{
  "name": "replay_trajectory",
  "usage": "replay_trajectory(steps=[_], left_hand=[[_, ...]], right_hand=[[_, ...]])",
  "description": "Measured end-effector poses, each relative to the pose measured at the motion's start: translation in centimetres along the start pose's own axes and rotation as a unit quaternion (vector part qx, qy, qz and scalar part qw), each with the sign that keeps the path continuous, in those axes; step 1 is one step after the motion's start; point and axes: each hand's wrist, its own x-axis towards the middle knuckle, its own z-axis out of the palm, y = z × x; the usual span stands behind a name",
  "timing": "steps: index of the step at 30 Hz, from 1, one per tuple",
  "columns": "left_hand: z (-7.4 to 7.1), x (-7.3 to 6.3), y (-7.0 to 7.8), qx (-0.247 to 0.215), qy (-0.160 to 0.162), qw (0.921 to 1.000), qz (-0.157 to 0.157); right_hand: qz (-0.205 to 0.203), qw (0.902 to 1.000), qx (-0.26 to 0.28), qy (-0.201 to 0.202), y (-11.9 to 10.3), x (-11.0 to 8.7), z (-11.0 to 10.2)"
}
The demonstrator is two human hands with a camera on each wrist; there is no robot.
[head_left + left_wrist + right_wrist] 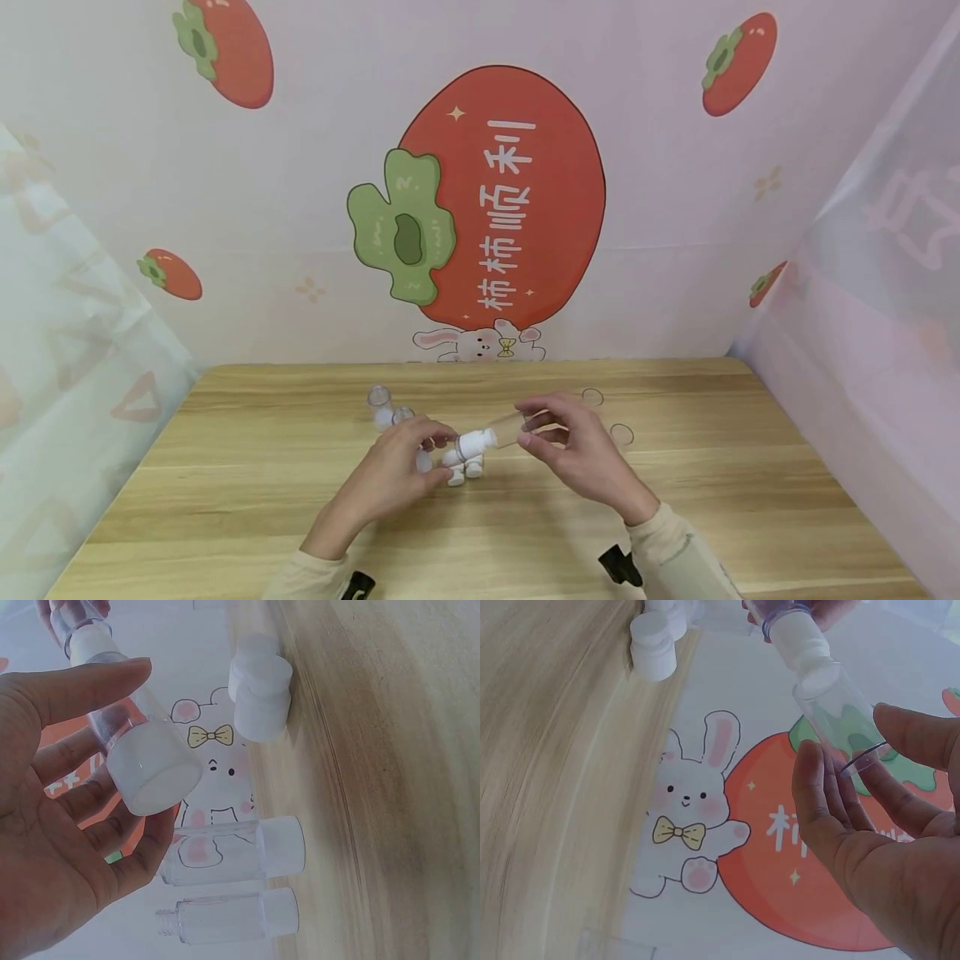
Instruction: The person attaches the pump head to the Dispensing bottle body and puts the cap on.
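Note:
My left hand (397, 462) grips a clear bottle with a white base (154, 771), thumb on one side and fingers around the other. The bottle is tilted, and its white pump head (799, 641) points to the right. My right hand (573, 442) pinches a clear tube-shaped cap (836, 716) near its far end, between thumb and fingertips. At the cap's near end, its mouth overlaps the tip of the pump head. Below the bottle, small white pump pieces (262, 712) stand grouped on the table.
Two clear bottles with white bases stand upright behind my left hand, one with a bare threaded neck (225, 919), the other bottle (217, 855) beside it. Clear round-rimmed covers (622, 433) stand on the wooden table (675, 517) right of my right hand. A printed cloth (660, 275) hangs behind.

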Motion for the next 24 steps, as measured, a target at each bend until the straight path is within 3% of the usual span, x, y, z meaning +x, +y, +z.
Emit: replay_trajectory(steps=[13,24], left_hand=[[-0.1,0.1,0.3,-0.004,0.003,1.0000,-0.003],[0.0,0.2,0.5,-0.013,-0.002,0.9998,0.017]], right_hand=[[0.018,0.9995,0.013,-0.023,0.2,0.4,1.1],[0.017,0.9987,0.014,-0.045,0.2,0.5,1.7]])
